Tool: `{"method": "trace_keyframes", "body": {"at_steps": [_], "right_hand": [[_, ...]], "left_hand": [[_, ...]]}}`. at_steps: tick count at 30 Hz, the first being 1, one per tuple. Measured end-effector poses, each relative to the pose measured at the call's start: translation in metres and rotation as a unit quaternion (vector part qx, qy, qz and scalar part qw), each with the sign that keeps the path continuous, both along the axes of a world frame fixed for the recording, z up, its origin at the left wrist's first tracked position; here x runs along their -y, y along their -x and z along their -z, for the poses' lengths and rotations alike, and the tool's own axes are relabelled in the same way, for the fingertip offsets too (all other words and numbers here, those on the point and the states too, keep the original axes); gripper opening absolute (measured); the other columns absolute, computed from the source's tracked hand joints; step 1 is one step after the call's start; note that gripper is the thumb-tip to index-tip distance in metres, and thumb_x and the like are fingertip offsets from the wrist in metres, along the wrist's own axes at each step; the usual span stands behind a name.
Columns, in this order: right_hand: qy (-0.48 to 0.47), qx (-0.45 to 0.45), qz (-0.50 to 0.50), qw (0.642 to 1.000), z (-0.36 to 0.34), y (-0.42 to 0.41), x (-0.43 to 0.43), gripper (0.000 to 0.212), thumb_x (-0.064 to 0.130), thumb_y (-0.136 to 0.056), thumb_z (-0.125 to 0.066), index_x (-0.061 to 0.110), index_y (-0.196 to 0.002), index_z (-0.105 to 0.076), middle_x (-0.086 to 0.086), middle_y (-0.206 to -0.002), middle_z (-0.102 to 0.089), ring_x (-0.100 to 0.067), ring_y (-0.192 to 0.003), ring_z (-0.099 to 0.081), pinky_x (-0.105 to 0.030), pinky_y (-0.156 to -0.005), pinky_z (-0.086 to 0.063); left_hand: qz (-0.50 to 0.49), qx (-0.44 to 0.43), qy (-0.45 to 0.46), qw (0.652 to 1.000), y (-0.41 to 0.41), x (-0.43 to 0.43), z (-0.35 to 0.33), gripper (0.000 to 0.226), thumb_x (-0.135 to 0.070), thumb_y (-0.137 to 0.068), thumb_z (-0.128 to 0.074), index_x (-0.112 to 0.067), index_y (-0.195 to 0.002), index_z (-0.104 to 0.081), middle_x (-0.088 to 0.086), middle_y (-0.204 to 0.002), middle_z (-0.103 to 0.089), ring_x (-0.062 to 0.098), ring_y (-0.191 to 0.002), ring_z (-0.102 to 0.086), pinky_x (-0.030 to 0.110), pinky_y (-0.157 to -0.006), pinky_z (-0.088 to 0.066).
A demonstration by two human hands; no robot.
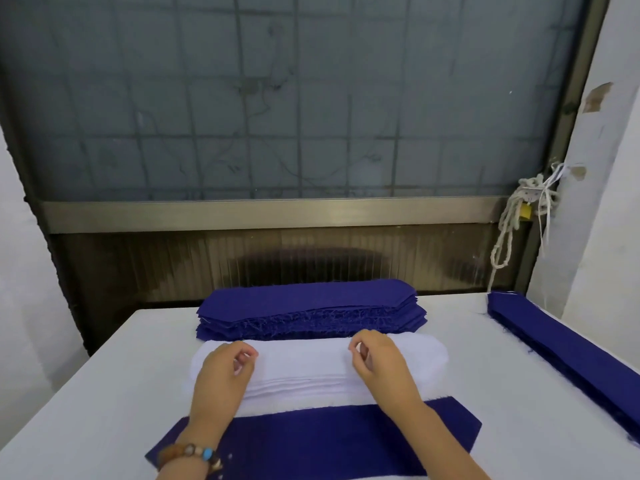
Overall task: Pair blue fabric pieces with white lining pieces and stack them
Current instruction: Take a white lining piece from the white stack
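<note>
Head view: left hand (225, 367) and right hand (377, 358) pinch the top sheet of the white lining stack (311, 365), centre, likely peeling one for the blue piece (329, 441) at 6 o'clock; blue stack (311, 306) at 12 o'clock.

One blue pile (311, 306), one white pile (304, 362), one loose blue piece (329, 438), one blue row (568, 348), one bracelet (194, 453), one counter (86, 393).

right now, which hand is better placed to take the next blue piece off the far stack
Right, probably. The right hand has its fingertips at the far edge of the white lining stack, just beside the blue stack; the left hand sits nearer the person, over the lining's left end.
</note>
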State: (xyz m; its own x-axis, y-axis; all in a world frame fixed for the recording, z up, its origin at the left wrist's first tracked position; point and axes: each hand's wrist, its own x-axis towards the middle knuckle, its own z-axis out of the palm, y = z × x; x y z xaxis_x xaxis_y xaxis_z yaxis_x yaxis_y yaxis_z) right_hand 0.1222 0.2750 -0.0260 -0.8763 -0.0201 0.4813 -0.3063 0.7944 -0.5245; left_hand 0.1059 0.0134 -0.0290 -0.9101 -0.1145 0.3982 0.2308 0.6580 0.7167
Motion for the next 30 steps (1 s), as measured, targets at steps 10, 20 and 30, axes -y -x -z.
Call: {"method": "trace_keyframes", "body": {"at_steps": [10, 20, 30], "right_hand": [[0.001, 0.027, -0.034, 0.999, 0.018, 0.037, 0.038, 0.004, 0.036, -0.092, -0.059, 0.033, -0.088, -0.058, 0.014, -0.077, -0.051, -0.002, -0.074, -0.045, -0.014, -0.066, -0.038], [-0.042, -0.02, -0.035, 0.998, 0.028, 0.03, 0.038, 0.012, 0.05, -0.091, -0.051, 0.039, -0.096, -0.054, 0.021, -0.071, -0.041, 0.001, -0.072, -0.041, -0.016, -0.073, -0.034], [-0.108, -0.014, -0.023, 0.994, 0.024, 0.03, 0.038, 0.026, 0.052, -0.095, -0.043, 0.036, -0.108, -0.058, 0.016, -0.102, -0.045, -0.005, -0.095, -0.042, -0.022, -0.087, -0.035]], "left_hand": [[-0.023, -0.024, 0.045, 0.998, 0.011, -0.002, 0.01, 0.016, -0.019, -0.087, -0.068, -0.028, -0.076, -0.062, -0.01, -0.07, -0.058, 0.01, -0.071, -0.055, 0.021, -0.062, -0.045], [-0.082, -0.036, 0.024, 0.996, 0.013, -0.003, 0.005, 0.017, -0.009, -0.088, -0.066, -0.022, -0.1, -0.066, -0.002, -0.113, -0.056, 0.014, -0.106, -0.051, 0.025, -0.094, -0.04], [-0.155, -0.04, -0.201, 0.967, 0.018, 0.013, 0.003, 0.031, 0.001, -0.084, -0.069, -0.013, -0.111, -0.064, 0.012, -0.126, -0.056, 0.026, -0.11, -0.059, 0.038, -0.093, -0.048]]}}
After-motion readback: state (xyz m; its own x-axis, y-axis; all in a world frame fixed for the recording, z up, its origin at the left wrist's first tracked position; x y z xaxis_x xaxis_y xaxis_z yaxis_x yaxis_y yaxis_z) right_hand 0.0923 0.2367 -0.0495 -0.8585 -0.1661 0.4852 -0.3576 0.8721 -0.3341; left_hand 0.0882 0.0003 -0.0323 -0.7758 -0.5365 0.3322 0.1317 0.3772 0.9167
